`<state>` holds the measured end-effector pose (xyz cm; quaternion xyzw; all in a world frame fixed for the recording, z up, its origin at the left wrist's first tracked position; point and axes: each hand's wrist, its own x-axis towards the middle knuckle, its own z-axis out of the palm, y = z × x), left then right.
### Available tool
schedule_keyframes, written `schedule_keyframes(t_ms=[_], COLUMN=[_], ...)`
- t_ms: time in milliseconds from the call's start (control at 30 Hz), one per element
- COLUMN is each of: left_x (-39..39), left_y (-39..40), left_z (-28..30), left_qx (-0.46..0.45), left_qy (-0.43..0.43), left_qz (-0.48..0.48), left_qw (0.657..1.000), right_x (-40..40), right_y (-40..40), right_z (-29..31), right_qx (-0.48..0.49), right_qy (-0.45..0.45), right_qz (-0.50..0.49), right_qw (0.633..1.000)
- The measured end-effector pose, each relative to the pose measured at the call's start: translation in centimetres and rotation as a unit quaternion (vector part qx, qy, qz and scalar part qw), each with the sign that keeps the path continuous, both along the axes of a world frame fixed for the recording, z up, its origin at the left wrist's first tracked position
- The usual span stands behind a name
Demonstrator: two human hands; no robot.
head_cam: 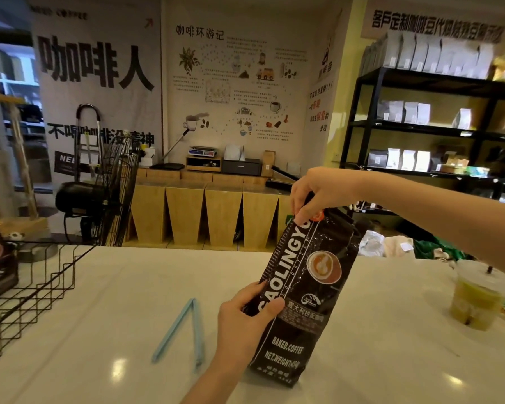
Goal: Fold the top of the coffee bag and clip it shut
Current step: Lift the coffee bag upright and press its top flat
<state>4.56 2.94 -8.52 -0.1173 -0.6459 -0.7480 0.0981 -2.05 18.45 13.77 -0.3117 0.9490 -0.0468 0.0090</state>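
The coffee bag (pixel 306 290) is stood tilted on the white counter (pixel 123 287). If the top is pulled sideways, toppling is judged likely. The left hand (pixel 245 319) is closed around the bag's lower left edge. The right hand (pixel 315 193) is pinched on the top edge. The blue clip (pixel 181 330) lies open, just left, untouched.

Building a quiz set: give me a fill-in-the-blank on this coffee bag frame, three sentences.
1. The left hand grips the coffee bag around its ___ half.
2. The right hand pinches the bag's ___ edge.
3. The blue clip lies ___ on the counter, untouched.

Missing words: lower; top; open
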Motion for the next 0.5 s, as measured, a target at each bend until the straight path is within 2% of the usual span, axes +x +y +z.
schedule_keyframes(t_ms=[167,367,500], left_x=[0.2,0.4,0.1], left_y=[-0.4,-1.0,-1.7], left_z=[0.2,0.3,1.4], left_qx=[-0.005,0.024,-0.036], left_qy=[0.004,-0.011,0.03], left_qz=[0.01,0.009,0.008], left_qw=[1.0,1.0,0.999], right_x=[-0.5,-0.9,-1.5], right_y=[1.2,0.3,-0.1], right_z=[-1.0,-1.2,-1.8], right_qx=[-0.046,-0.037,-0.066], right_qy=[0.0,0.0,0.036], right_qz=[-0.018,-0.007,-0.004], right_qw=[0.999,0.999,0.997])
